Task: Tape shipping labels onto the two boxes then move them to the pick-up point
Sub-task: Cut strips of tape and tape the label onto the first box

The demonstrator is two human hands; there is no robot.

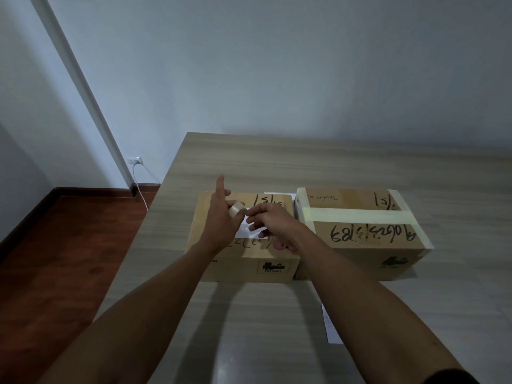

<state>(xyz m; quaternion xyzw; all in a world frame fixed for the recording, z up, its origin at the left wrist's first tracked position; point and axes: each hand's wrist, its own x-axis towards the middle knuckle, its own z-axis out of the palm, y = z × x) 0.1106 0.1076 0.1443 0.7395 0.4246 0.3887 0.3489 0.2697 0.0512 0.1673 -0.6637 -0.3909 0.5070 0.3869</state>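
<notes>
Two cardboard boxes sit side by side on a pale wood-grain table [277, 162] against a grey wall — the left box [243, 261] bears a white label [246, 230]. Left hand [221, 217] grips a tape roll [236, 209]; right hand [270, 220] pinches at its end.

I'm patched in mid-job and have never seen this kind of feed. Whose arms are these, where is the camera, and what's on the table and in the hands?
There is no machine here: a person works with bare hands, and the single picture comes from a wide-angle camera on their head, looking forward and down.

On the wooden table two cardboard boxes stand side by side. The left box has a white label lying on its top. The right box is banded with pale tape and carries no label yet. Another white sheet lies on the table nearer the person.

The left hand holds a small tape roll, forefinger pointing away. The right hand pinches right next to the roll, apparently at the tape's end, above the label.
</notes>
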